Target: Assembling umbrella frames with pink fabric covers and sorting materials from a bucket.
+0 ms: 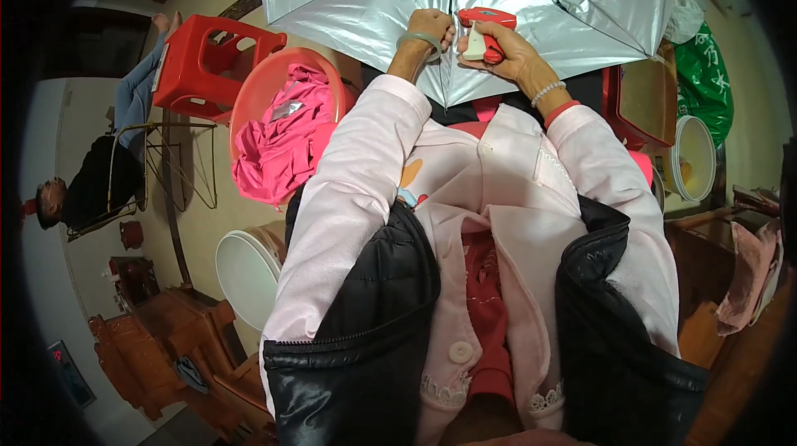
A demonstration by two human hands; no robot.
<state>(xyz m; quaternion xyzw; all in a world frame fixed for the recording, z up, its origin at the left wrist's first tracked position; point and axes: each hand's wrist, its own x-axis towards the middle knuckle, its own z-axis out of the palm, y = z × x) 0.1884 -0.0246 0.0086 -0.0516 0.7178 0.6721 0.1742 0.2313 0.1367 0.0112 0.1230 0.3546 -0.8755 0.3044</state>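
Observation:
Spread across my lap and beyond is an umbrella (573, 39) with a silver lining and thin dark ribs. My left hand (430, 28), a pale bangle at its wrist, is closed against the lining beside the middle rib. What its fingers pinch is too small to make out. Just to its right, my right hand (516, 56) is closed around a small white block-like piece (474, 45) with a red part, its kind unclear. A red elongated object (486, 17) lies right above the right hand's fingers, over the silver fabric.
Left of me a red basin (339, 89) holds bright pink cloth (286, 134), next to a red plastic stool (184, 72). White buckets (245, 276) flank me. A green bag (704, 85) lies at the right. Another person (95, 180) sits at far left, near wooden furniture (170, 346).

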